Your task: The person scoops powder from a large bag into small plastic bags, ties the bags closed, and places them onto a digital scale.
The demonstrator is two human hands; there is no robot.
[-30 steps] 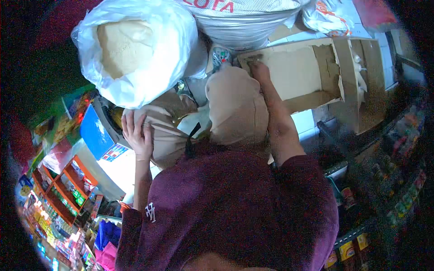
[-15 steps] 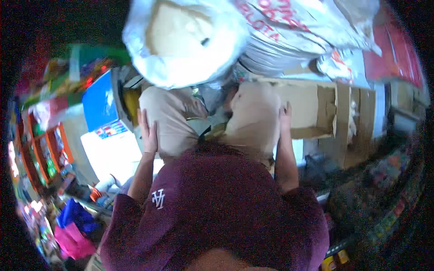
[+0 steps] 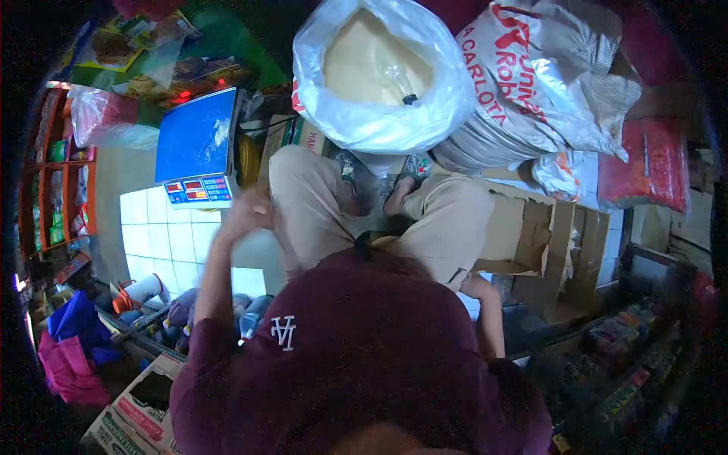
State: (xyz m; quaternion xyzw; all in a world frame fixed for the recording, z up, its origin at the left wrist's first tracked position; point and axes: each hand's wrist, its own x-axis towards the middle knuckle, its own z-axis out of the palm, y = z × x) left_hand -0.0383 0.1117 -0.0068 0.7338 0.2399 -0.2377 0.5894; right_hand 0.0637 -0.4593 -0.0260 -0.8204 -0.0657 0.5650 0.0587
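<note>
My left hand [image 3: 250, 214] is raised beside my left knee, below the blue-topped digital scale [image 3: 197, 140]. Motion smears its fingers, and nothing can be made out in them. Of my right arm only the forearm [image 3: 485, 307] shows; the hand is hidden behind my right thigh. In front of my knees stands an open sack [image 3: 447, 83] with a clear plastic liner folded over its rim. Pale, fine-grained stuff [image 3: 356, 64] fills it, and a clear plastic bottle-like piece [image 3: 397, 80] with a dark end lies on top.
A full white sack with red print [image 3: 523, 91] leans right of the open one. Cardboard boxes [image 3: 561, 250] and a red packed bag [image 3: 652, 167] are at the right. Shelves [image 3: 57, 167] line the left. Several bottles [image 3: 254, 311] stand behind my left elbow.
My left hand has lifted off my left thigh and moved up beside the knee. My right hand has slipped from the right thigh out of sight. The view has shifted.
</note>
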